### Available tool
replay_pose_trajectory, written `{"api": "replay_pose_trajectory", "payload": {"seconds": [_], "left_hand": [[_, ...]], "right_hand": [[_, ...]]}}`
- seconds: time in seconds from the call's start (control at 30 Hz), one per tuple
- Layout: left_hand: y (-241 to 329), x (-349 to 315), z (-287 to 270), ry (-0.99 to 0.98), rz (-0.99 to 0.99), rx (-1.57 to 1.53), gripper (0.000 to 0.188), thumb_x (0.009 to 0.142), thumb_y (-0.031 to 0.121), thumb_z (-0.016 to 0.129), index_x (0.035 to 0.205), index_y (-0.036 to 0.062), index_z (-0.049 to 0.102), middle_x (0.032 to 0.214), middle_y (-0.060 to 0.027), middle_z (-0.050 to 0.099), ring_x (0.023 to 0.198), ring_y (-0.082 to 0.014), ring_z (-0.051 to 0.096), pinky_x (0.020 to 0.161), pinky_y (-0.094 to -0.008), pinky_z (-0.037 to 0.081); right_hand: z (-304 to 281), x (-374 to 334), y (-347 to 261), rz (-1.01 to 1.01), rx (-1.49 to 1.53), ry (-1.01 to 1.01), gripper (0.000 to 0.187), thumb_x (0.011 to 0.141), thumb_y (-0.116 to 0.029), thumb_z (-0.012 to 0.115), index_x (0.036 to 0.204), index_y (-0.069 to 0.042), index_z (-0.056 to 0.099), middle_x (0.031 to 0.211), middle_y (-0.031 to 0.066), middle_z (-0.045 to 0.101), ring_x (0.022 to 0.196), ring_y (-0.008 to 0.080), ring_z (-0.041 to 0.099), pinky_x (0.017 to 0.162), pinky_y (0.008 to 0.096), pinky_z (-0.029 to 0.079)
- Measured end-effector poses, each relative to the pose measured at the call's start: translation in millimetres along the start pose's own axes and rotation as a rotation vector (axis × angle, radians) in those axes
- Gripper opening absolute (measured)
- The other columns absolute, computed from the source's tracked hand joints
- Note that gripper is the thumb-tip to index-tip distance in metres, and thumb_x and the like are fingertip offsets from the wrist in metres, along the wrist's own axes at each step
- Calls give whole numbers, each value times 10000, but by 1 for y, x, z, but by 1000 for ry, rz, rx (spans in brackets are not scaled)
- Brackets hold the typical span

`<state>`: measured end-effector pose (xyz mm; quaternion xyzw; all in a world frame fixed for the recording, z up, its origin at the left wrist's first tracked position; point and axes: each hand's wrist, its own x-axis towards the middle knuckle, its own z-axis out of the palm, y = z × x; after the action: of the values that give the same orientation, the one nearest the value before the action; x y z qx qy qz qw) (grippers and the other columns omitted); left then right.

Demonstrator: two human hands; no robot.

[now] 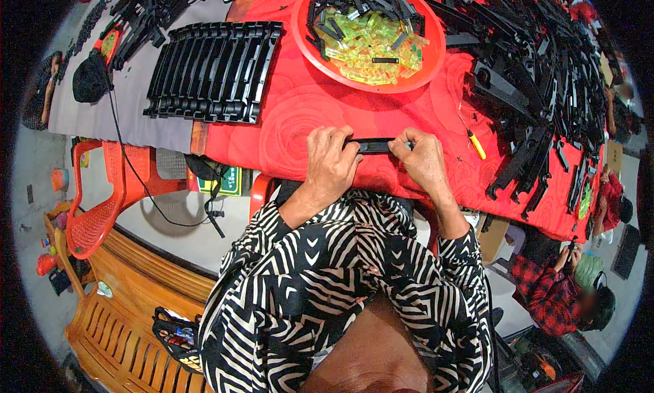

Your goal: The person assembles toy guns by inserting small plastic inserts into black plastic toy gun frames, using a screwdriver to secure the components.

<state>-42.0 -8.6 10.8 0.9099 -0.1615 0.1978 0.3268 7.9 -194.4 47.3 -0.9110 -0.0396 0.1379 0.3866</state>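
Note:
A short black plastic strip (373, 146) is held level between both hands, just above the red tablecloth (300, 114) at the table's near edge. My left hand (330, 163) grips its left end, fingers curled over the top. My right hand (422, 159) pinches its right end. Beyond the hands stands a round red basin (300, 29) with several clear yellow-green pieces (368, 45) and black strips in it.
A neat stack of long black strips (214, 69) lies at the left on a grey cloth. A big loose heap of black parts (538, 66) fills the right side, with a small yellow-handled tool (476, 145) near it. A red plastic chair (102, 202) and wooden bench (129, 304) stand lower left. A seated person in a red plaid shirt (552, 284) is at the lower right.

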Motion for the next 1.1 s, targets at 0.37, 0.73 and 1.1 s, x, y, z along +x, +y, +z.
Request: {"api": "replay_pose_trajectory", "payload": {"seconds": [0.37, 0.73, 1.1], "left_hand": [[11, 7, 8, -1, 34, 20, 263, 587, 104, 718, 818, 54, 602, 1012, -84, 538, 938, -267, 498, 859, -459, 360], [9, 6, 17, -96, 129, 49, 147, 653, 102, 585, 793, 64, 604, 1033, -93, 557, 1016, -276, 483, 928, -538, 302], [7, 11, 16, -90, 100, -6, 153, 645, 124, 674, 771, 76, 601, 989, -46, 562, 1009, -243, 489, 926, -490, 317]], "right_hand": [[-8, 3, -7, -58, -139, -81, 183, 714, -177, 627, 677, -15, 551, 624, 192, 559, 638, 367, 579, 559, 449, 429], [-13, -16, -9, -287, -299, 81, 112, 762, -153, 611, 801, -49, 602, 766, 139, 599, 655, 319, 582, 578, 407, 458], [4, -24, 12, -498, -424, 66, 84, 783, -127, 566, 860, -95, 564, 712, 88, 543, 576, 301, 585, 477, 406, 472]]}}
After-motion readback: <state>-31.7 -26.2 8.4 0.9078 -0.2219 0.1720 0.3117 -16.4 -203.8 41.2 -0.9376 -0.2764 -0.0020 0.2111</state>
